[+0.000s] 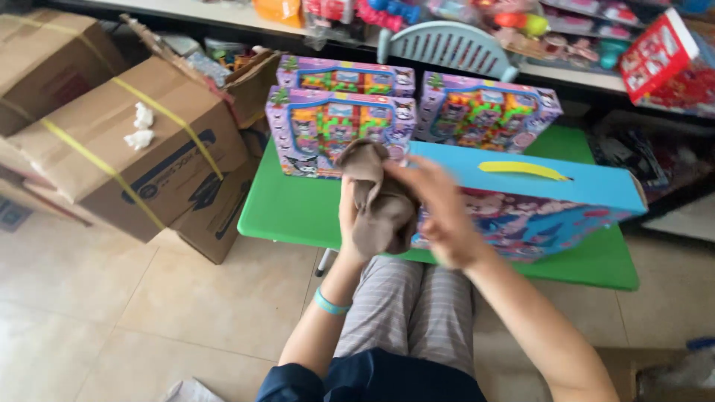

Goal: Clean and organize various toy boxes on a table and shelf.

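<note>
1. The cloth point(378, 195), a grey-brown rag, was held between both hands above the near edge of the green table point(298, 208), just over the person's knees.
2. The left hand point(348, 216) was behind and under the cloth, mostly hidden by it, with fingers closed on its left side; it was grasping the cloth.
3. The right hand point(439, 212) was blurred by motion. Its fingers lay against the cloth's right side and appeared to pinch it, though the exact hold could not be confirmed.
4. The cloth's long axis ran roughly upright, with a bunched peak at the top and folds hanging below. Both hands were in contact with it, so neither was nearer.
5. The blue box point(536, 197) with a yellow handle lay immediately right of the cloth, its near end just behind the right hand.
6. Two purple toy boxes point(335, 130) stood behind the cloth, further along the table.
7. Bare table surface lay to the left of the hands, bounded by the cardboard cartons point(141, 156) on the floor.
</note>
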